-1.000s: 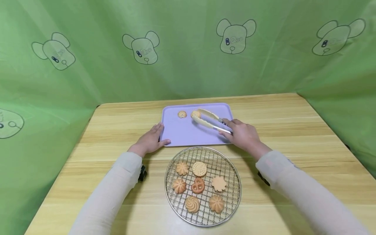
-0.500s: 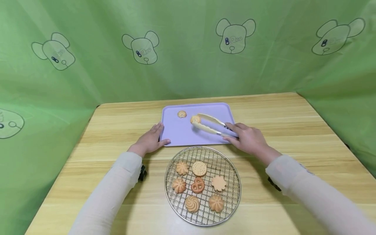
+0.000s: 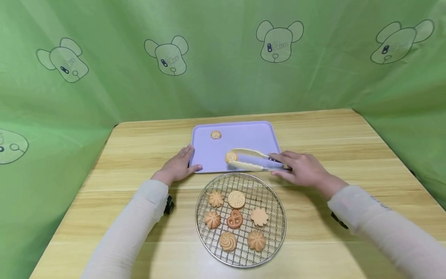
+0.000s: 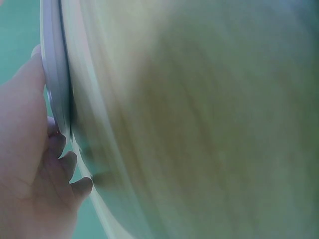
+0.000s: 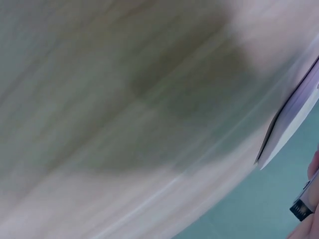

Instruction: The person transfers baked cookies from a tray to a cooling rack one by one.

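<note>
My right hand (image 3: 306,168) holds metal tongs (image 3: 246,166) with cream-coloured tips, over the front part of a lilac tray (image 3: 205,155). A small round cookie (image 3: 231,157) sits between the tong tips, near the tray's front rim. Another scalloped cookie (image 3: 216,135) lies toward the back left of the tray. With fingers straight along the tray's left edge, my left hand (image 3: 177,166) rests its thumb over the front-left corner. In the left wrist view that hand touches the tray rim (image 4: 54,64). Only the handle end of the tongs (image 5: 311,191) shows in the right wrist view.
In front of the tray, a round wire rack (image 3: 275,201) stands on the wooden table (image 3: 132,155). It bears several cookies, among them a pretzel-shaped one (image 3: 235,219) and a dotted round one (image 3: 236,199). Green curtains (image 3: 223,89) hang behind the table and at both sides.
The right hand has drawn the tongs and the cookie between their tips from the tray's back toward its front rim. The left hand and the rack have stayed in place.
</note>
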Demonstrator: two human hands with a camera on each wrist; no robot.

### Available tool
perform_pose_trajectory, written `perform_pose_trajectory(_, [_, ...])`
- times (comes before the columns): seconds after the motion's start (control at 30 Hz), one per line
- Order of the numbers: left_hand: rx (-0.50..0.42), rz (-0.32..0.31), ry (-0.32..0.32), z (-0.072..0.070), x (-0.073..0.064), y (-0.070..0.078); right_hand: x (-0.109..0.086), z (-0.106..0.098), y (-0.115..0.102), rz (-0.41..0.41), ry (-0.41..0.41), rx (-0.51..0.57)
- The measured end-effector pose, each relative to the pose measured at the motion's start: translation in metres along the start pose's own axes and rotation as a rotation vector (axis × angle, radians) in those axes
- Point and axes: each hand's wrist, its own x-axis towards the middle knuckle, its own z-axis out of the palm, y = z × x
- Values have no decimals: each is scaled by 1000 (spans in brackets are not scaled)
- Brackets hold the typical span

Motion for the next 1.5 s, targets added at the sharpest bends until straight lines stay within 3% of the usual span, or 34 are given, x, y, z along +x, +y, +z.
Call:
perform_pose_trajectory(0.2, [1,9,8,-1,0,0,-1,0,7,-122,24,1])
perform_pose_trajectory(0.8, [2,8,2,0,1,0,8,-5,10,-257,-44,25])
perform_pose_trajectory(1.5, [0,8,-4,-3,-2,2,13,-8,6,-305,-126,21])
